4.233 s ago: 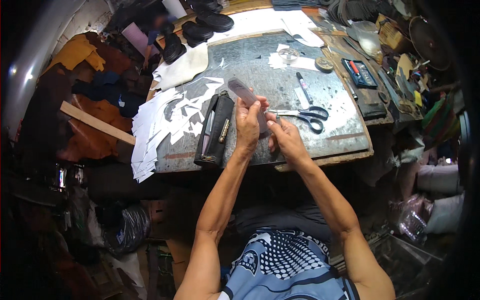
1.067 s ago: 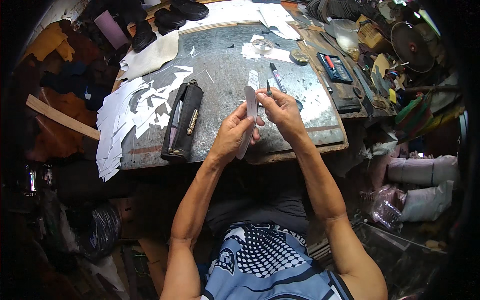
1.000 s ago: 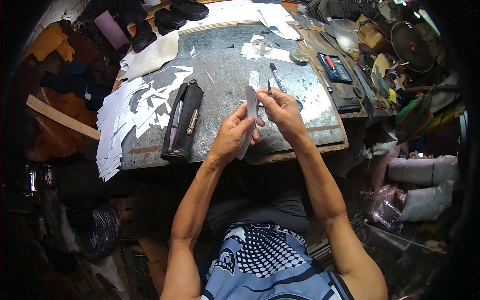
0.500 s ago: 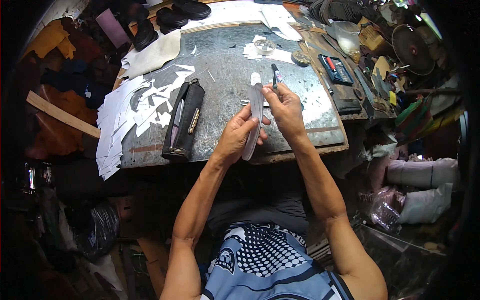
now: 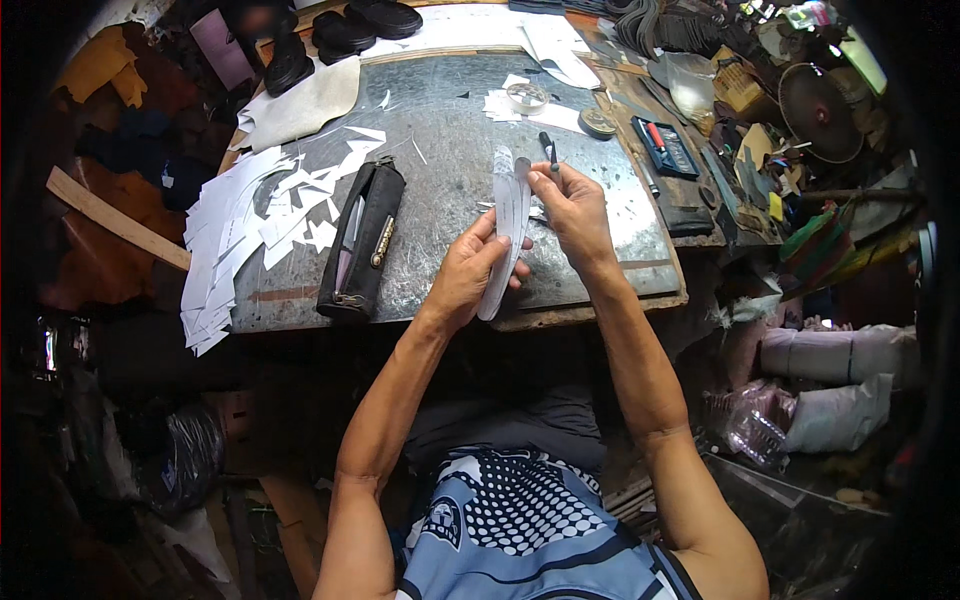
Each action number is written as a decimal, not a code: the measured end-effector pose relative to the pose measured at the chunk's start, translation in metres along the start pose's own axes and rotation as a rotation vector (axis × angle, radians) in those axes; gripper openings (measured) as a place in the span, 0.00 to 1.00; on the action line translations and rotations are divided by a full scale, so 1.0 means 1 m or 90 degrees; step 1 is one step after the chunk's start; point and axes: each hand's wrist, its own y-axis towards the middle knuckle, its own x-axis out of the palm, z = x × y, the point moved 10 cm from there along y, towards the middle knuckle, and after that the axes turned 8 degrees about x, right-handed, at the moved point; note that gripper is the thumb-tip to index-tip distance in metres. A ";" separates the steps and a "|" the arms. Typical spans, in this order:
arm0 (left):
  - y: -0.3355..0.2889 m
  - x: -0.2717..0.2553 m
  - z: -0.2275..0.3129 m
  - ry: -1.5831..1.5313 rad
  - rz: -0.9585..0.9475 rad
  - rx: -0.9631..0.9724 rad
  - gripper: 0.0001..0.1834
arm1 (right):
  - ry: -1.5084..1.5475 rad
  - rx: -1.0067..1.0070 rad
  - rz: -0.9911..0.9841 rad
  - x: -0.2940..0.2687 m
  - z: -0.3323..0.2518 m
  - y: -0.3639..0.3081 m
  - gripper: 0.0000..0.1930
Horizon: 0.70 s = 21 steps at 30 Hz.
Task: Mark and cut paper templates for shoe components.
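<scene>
Two long, narrow, curved pattern strips, pale grey and paper-like, are fanned apart in front of me over the table's near edge. My left hand [image 5: 472, 262] is closed around their lower part, thumb on top and fingers behind. The left strip [image 5: 503, 185] stands with its pale rounded end upward. At the darker upper end of the right strip [image 5: 521, 190], my right hand [image 5: 572, 212] pinches with thumb and fingertips. Just beyond that hand is a dark marker pen [image 5: 548, 148]. A thin metallic item lies behind the hands, mostly hidden.
A black zipped pencil case [image 5: 362, 240] lies left of my hands, beside a heap of white paper scraps [image 5: 250, 225]. Farther back are a tape roll [image 5: 526, 97], a round tin [image 5: 597, 124] and a blue tool tray [image 5: 664, 147]. Black shoes [image 5: 345, 35] stand at the far left.
The strips have spread apart from a nearly overlapping stack, so the left one now shows along its length. My right hand still pinches the upper end. The view has shifted slightly.
</scene>
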 end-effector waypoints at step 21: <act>0.009 -0.018 -0.004 -0.011 0.055 0.038 0.21 | 0.050 0.070 -0.059 0.008 -0.009 -0.013 0.08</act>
